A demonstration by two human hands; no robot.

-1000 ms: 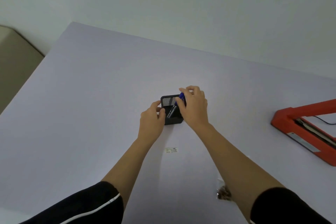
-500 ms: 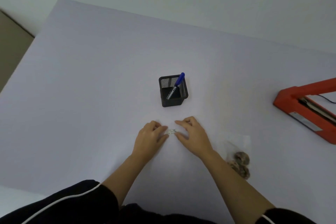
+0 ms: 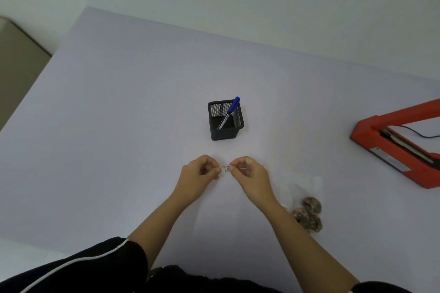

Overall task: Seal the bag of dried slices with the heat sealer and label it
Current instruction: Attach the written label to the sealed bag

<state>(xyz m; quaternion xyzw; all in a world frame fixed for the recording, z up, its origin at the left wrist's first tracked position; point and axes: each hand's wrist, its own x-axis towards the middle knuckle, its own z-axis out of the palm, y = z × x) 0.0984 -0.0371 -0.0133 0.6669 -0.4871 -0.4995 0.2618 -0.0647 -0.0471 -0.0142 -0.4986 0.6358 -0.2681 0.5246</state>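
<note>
A small white label [image 3: 225, 169] with dark print is pinched between my two hands just above the table. My left hand [image 3: 198, 175] grips its left end and my right hand [image 3: 250, 173] grips its right end. The clear bag of dried slices [image 3: 307, 207] lies flat to the right of my right forearm, brown slices bunched at its near end. The red heat sealer [image 3: 400, 147] sits at the right edge of the view with its arm raised.
A black mesh pen holder [image 3: 226, 121] stands beyond my hands with a blue-capped marker [image 3: 231, 110] leaning in it. A black cord runs from the sealer. The pale table [image 3: 119, 138] ends at the left, with beige floor past it.
My right hand left the marker in the holder. Both hands came back toward me to the label, then closed on its ends and lifted it.
</note>
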